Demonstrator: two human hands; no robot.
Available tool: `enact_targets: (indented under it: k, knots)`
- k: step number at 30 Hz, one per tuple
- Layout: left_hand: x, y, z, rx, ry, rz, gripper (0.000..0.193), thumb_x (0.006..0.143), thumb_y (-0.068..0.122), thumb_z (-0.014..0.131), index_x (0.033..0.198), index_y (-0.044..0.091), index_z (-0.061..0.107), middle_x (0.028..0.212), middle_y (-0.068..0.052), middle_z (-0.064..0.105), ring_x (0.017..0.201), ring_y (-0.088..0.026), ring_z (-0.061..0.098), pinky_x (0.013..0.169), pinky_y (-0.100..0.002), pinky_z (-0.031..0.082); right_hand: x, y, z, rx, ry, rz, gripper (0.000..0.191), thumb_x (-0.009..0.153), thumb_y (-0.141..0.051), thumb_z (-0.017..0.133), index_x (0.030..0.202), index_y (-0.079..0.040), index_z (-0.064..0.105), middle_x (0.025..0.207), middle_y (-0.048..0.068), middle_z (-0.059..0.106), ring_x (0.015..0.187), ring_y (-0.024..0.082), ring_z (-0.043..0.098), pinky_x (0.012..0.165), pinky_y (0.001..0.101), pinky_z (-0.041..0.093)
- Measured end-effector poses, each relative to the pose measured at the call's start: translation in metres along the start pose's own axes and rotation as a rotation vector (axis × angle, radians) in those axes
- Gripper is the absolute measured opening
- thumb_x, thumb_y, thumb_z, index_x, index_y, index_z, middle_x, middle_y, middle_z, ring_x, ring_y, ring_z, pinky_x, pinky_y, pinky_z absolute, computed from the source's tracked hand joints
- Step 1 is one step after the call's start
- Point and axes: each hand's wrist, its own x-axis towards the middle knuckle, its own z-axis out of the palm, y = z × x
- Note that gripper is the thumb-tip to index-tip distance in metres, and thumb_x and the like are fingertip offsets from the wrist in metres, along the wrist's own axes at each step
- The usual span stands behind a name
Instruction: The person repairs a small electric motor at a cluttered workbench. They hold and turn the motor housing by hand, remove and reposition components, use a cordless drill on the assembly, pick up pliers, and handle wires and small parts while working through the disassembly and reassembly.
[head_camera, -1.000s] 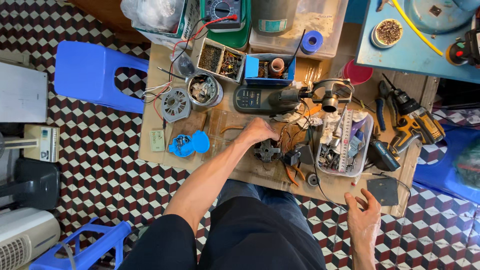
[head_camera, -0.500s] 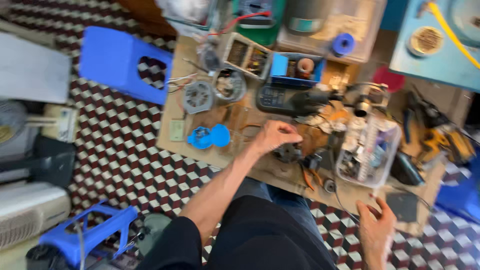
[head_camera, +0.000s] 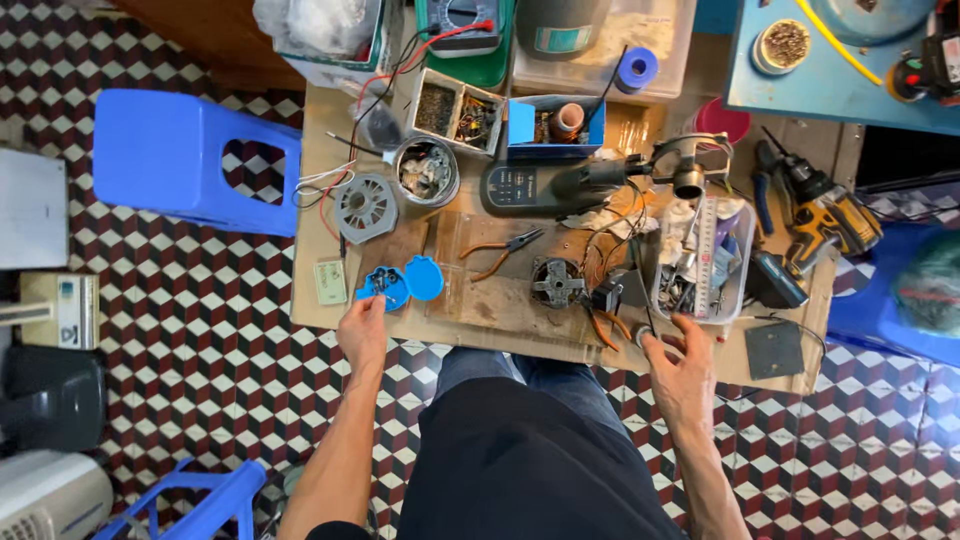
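My left hand (head_camera: 362, 332) reaches to the front left of the low wooden table (head_camera: 500, 318), and its fingertips pinch the lower edge of a blue plastic cover (head_camera: 402, 282) made of two round lobes. My right hand (head_camera: 682, 368) rests at the table's front edge with its fingers spread, holding nothing. It lies just below a clear plastic tub (head_camera: 700, 262) full of small parts. A small metal motor (head_camera: 556, 282) sits between the hands, and orange-handled pliers (head_camera: 500, 250) lie a little behind it.
A grey stator (head_camera: 364, 207), a tin of screws (head_camera: 426, 172), a multimeter (head_camera: 525, 186) and a blue box (head_camera: 555, 124) fill the back of the table. A yellow drill (head_camera: 825, 212) lies at the right. A blue stool (head_camera: 195, 160) stands to the left.
My left hand has left the motor at the table's middle and moved left onto the blue cover. My right hand has come up from my knee to the table's front edge.
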Motion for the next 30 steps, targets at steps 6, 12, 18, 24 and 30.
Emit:
enact_targets:
  k: [6, 12, 18, 24, 30]
  knots:
    - [-0.039, 0.066, 0.001, 0.01, -0.184, 0.327, 0.029, 0.096, 0.032, 0.069, 0.112, 0.009, 0.076, 0.102, -0.011, 0.076, 0.088, -0.026, 0.071, 0.079, -0.038, 0.056, -0.031, -0.026, 0.026, 0.079, -0.009, 0.115, 0.059, 0.09, -0.025, 0.071, 0.142, -0.003, 0.053, 0.122, 0.018, 0.069, 0.107, 0.026, 0.072, 0.086, 0.0376, 0.058]
    - [-0.09, 0.153, 0.088, 0.197, -0.71, 0.955, 0.093, 0.066, 0.033, 0.092, 0.143, 0.006, 0.046, 0.143, -0.018, 0.053, 0.134, -0.036, 0.048, 0.11, -0.049, 0.038, -0.044, -0.022, 0.066, 0.065, 0.022, 0.079, 0.056, 0.09, -0.022, 0.071, 0.139, -0.001, 0.054, 0.126, 0.018, 0.068, 0.104, 0.025, 0.073, 0.087, 0.0367, 0.058]
    - [-0.094, 0.153, 0.126, 0.322, -0.725, 1.036, 0.111, 0.058, 0.033, 0.095, 0.149, 0.005, 0.037, 0.145, -0.02, 0.049, 0.135, -0.038, 0.043, 0.108, -0.051, 0.034, -0.056, -0.02, 0.082, 0.082, 0.039, 0.103, 0.057, 0.089, -0.022, 0.071, 0.139, -0.002, 0.053, 0.128, 0.018, 0.064, 0.101, 0.025, 0.072, 0.085, 0.0379, 0.059]
    - [-0.092, 0.137, 0.136, 0.315, -0.709, 1.08, 0.096, 0.068, 0.031, 0.092, 0.147, 0.005, 0.044, 0.14, -0.018, 0.054, 0.132, -0.037, 0.049, 0.109, -0.048, 0.038, -0.061, -0.02, 0.079, 0.124, 0.025, 0.17, 0.056, 0.089, -0.022, 0.069, 0.14, -0.004, 0.052, 0.13, 0.018, 0.06, 0.101, 0.026, 0.07, 0.085, 0.0383, 0.058]
    - [-0.093, 0.151, 0.119, 0.19, -0.797, 0.978, 0.09, 0.067, 0.028, 0.089, 0.143, 0.005, 0.046, 0.136, -0.019, 0.056, 0.127, -0.037, 0.052, 0.107, -0.047, 0.041, -0.052, -0.014, 0.077, 0.117, 0.036, 0.183, 0.056, 0.09, -0.022, 0.069, 0.14, -0.003, 0.053, 0.128, 0.018, 0.061, 0.1, 0.027, 0.071, 0.085, 0.0384, 0.058]
